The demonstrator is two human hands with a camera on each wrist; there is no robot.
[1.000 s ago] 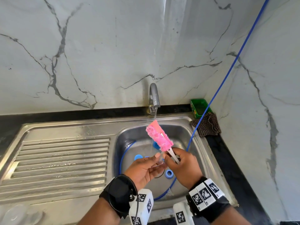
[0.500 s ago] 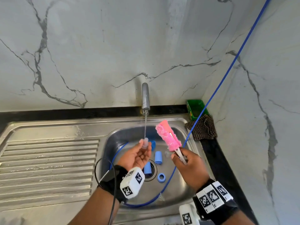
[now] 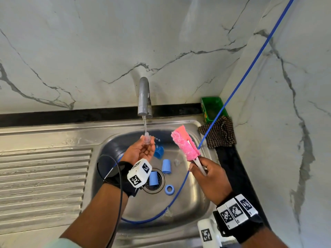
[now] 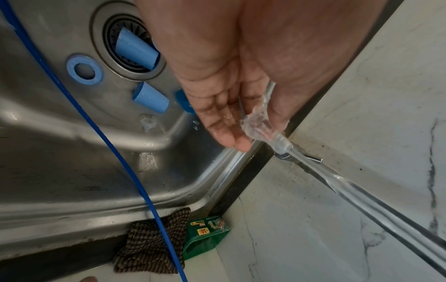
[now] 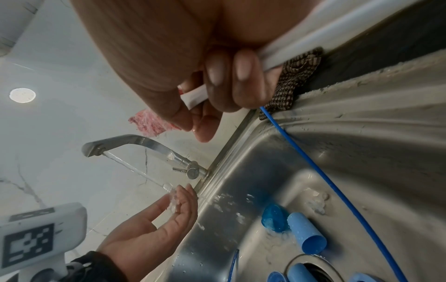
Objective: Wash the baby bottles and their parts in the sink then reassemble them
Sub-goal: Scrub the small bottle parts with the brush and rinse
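Since half a second ago the left hand (image 3: 141,151) has lifted the clear teat (image 3: 147,137) a little nearer the spout, and the right hand (image 3: 208,174) has kept the brush beside it. Left fingers (image 4: 218,122) lie nearly straight, palm up, with the teat resting across their tips under the running water; whether the thumb presses on it is hard to tell, since water blurs its outline. Right fingers (image 5: 241,76) are curled round the white handle of the pink sponge brush (image 3: 185,146), whose head points up and away, clear of the stream. In the right wrist view most of that head is hidden behind the hand.

Down in the steel sink (image 3: 193,208) lie two blue caps (image 3: 166,166), one of them on the drain strainer (image 3: 157,183), plus a blue ring (image 3: 169,189), a darker blue piece (image 3: 159,152) partly hidden by the left hand, and a second clear teat (image 4: 147,120), faint against the metal. A blue hose (image 3: 179,190) crosses the basin. Behind stand the tap (image 3: 144,97), marble walls, a green box (image 3: 212,109) and a checked cloth (image 3: 219,132) in the corner. Both forearms reach in from below, each wearing a wrist rig.
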